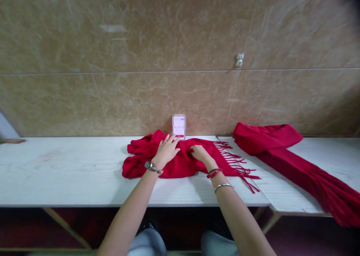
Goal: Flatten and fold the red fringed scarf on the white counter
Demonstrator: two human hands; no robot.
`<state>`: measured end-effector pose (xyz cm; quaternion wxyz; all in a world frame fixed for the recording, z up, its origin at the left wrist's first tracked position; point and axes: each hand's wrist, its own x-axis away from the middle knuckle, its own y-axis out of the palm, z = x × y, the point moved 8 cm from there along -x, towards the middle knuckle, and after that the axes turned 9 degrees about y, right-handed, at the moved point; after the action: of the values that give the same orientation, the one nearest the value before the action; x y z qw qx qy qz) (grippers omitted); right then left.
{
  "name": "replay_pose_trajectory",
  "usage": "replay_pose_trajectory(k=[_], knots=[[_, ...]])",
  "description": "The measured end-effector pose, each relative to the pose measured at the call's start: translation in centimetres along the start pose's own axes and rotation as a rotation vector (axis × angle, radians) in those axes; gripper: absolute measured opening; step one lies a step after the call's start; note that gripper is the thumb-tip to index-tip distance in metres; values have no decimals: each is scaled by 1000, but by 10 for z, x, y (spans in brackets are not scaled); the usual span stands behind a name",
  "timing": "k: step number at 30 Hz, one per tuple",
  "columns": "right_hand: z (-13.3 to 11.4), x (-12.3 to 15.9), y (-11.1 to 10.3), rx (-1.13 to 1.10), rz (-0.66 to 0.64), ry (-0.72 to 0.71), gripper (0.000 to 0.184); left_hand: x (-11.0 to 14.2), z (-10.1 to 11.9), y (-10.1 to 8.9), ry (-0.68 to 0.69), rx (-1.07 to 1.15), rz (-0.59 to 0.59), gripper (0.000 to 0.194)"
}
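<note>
Phone [179,127] behind scarf [181,166] (second scarf [292,166] alongside), left hand [166,151] splayed, right hand [200,153] curled, hold unclear

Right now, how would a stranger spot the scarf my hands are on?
Against the brown wall stands a white table. In front of the phone lies a bunched red scarf. The left hand and right hand touch it, unlike the other scarf farther right.

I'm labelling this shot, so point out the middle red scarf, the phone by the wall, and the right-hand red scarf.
Middle red scarf [182,165]: head view, on the central cloth.
Phone [179,127]: head view, on its lit screen.
Right-hand red scarf [292,169]: head view, midway along its length.
</note>
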<state>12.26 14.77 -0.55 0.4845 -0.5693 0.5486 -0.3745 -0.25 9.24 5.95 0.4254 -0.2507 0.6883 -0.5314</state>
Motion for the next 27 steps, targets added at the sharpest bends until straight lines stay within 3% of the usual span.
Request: replay_pose_trajectory(k=[4, 8, 10, 12, 15, 19, 21, 23, 25, 27], knots=[[9, 1, -10, -43, 37, -17, 20, -10, -1, 18, 72, 41, -66, 34], [8, 5, -22, -83, 203, 43, 41, -1, -15, -16, 30, -31, -49, 25], [-5, 9, -25, -114, 274, -20, 50, 5, -22, -33, 0, -55, -64, 26], [-23, 13, -25, -130, 307, -137, 43, 11, -28, -40, -41, -61, -123, 28], [-34, 16, -29, -137, 355, -184, 26, 21, -43, -38, -149, -63, -224, 32], [-19, 11, -49, -284, 427, -88, 18, 41, -79, -36, -418, -69, -322, 35], [-9, 11, -64, -466, 453, -96, 15, 47, -87, -43, -477, -65, -284, 40], [-4, 14, -79, -646, 474, -157, 13, 41, -78, -56, -388, -35, -130, 45], [-5, 19, -93, -762, 488, -228, 15, 28, -49, -66, -157, 74, 45, 46], [-11, 27, -106, -810, 489, -296, 16, 15, -15, -69, 84, 242, 140, 46]])
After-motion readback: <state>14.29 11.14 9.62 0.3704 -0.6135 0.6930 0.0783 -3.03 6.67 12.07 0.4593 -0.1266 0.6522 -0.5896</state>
